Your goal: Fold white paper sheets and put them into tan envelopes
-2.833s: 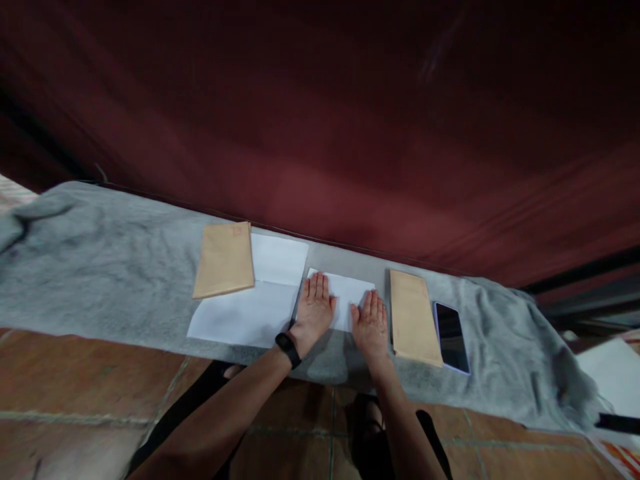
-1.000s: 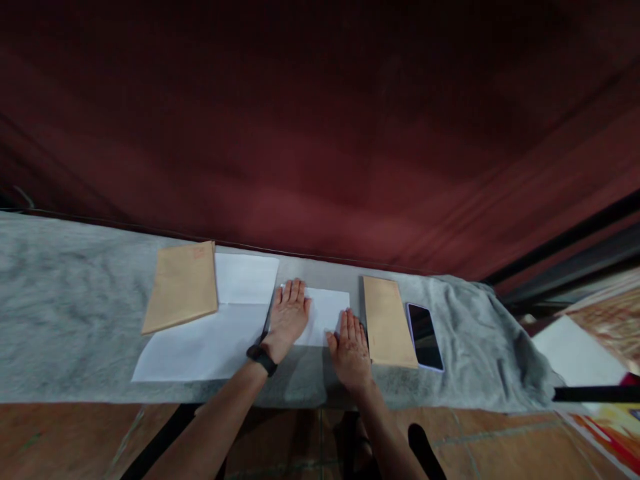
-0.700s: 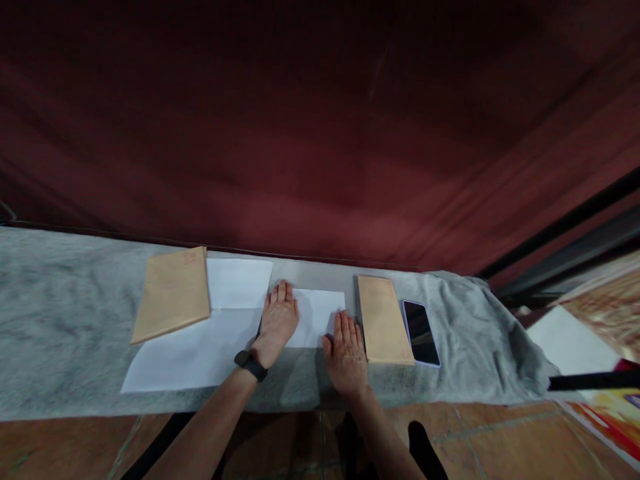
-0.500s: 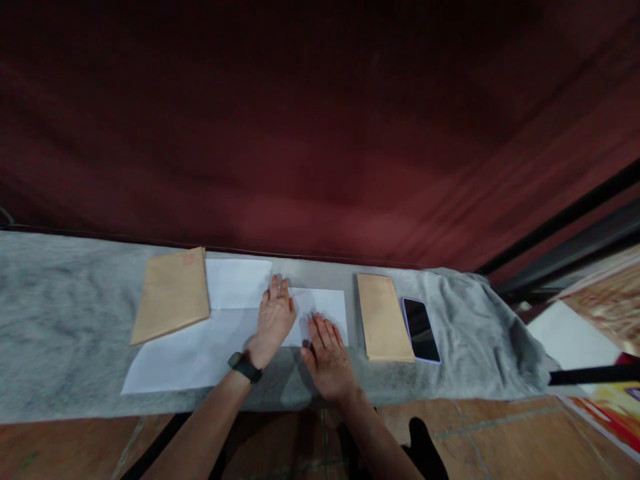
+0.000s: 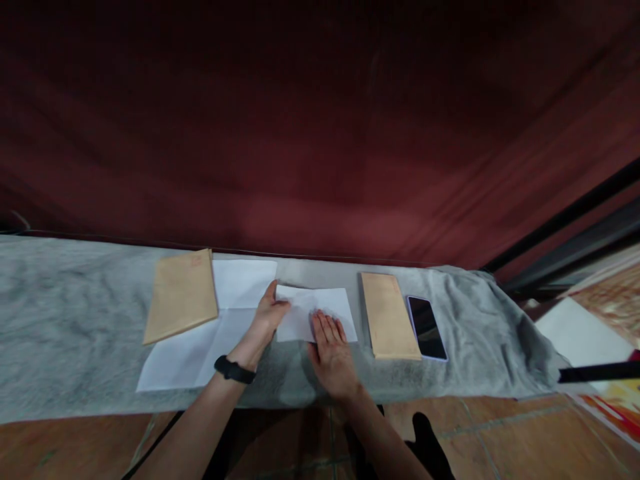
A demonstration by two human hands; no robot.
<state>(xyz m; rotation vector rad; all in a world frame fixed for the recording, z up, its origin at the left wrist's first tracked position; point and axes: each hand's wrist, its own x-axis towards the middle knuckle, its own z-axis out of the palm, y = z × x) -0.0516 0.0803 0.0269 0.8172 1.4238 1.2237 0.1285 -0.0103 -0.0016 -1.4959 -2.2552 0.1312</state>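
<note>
A folded sheet of white paper lies on the grey cloth between my hands. My left hand pinches its left edge, thumb on top and the other fingers partly hidden at the paper's upper left corner. Fingers stretched out, my right hand rests flat on the paper's lower right part. To the left, larger white sheets with crease lines lie partly beneath a stack of brown envelopes. Another pile of brown envelopes sits right of the folded paper.
A phone lies beside the right envelopes. Grey cloth covers the long, narrow surface, bunched at its right end. A dark red curtain-like sheet rises behind. Black bars and printed items stand at the right, above a tiled floor.
My left hand has gone from lying flat over the paper to gripping its left edge, which now looks slightly lifted. My right hand stays flat on the paper. The view has shifted slightly.
</note>
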